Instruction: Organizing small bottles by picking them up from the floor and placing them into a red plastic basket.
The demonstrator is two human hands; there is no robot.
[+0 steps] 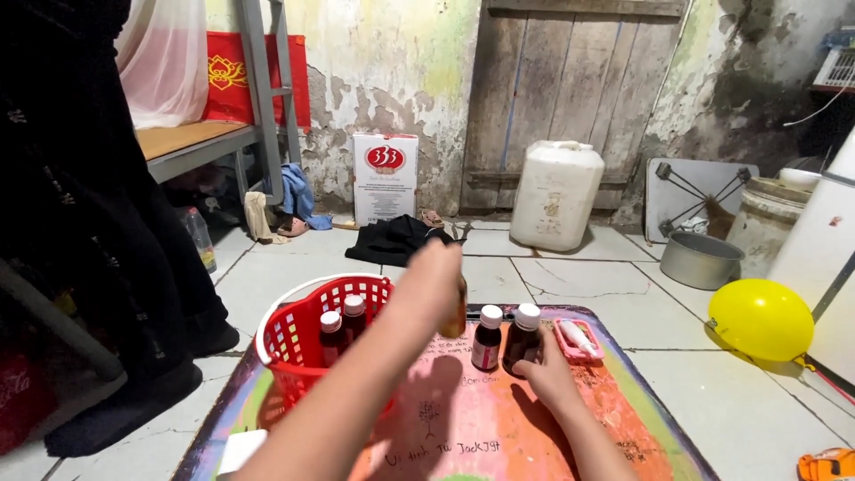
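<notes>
My left hand (pixel 436 272) is raised above a low orange table (pixel 463 428) and closed around a small brown bottle (pixel 460 307), mostly hidden by the fingers. My right hand (pixel 545 372) rests on the table, fingers touching a dark bottle with a white cap (pixel 524 334). Beside it stands another dark white-capped bottle (pixel 487 337). A red plastic basket (pixel 312 334) with a white rim sits at the table's left and holds two more capped bottles (pixel 343 325).
A small pink tray (pixel 579 340) with a white tube lies at the table's far right. A yellow balloon (pixel 760 319), a metal pot (pixel 700 260), a white jerrycan (pixel 556 194) and a cardboard box (pixel 384 177) stand on the tiled floor. A bunk bed frame (pixel 223 134) is at the left.
</notes>
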